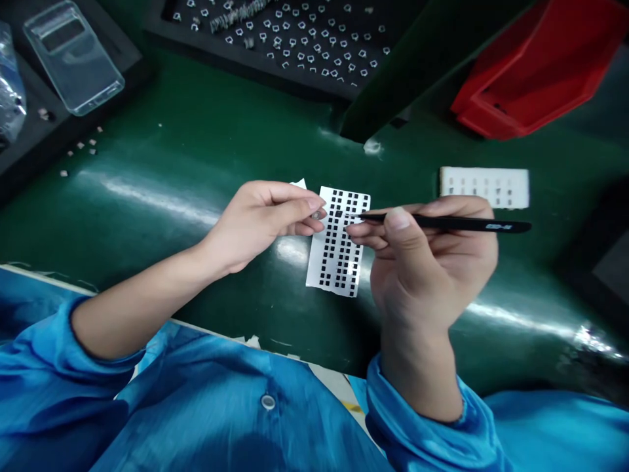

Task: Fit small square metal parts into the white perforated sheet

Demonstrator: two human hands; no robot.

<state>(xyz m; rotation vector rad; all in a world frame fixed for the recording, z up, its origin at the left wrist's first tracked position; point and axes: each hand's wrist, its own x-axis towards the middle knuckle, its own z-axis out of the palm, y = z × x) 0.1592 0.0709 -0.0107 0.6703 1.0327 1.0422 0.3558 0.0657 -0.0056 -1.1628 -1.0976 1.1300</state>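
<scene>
The left hand [263, 223] is pinching a small silvery piece [318, 214] between thumb and forefinger at the upper left edge of a white sheet of black squares [314, 278], with the fingertips half hiding its shape. The right hand [422, 262] is gripping black tweezers [442, 223], their pressed-together tips reaching over the sheet's upper rows; whether they are touching or holding anything is too fine to make out. A black tray of small parts [246, 82] is lying beyond the sheet.
</scene>
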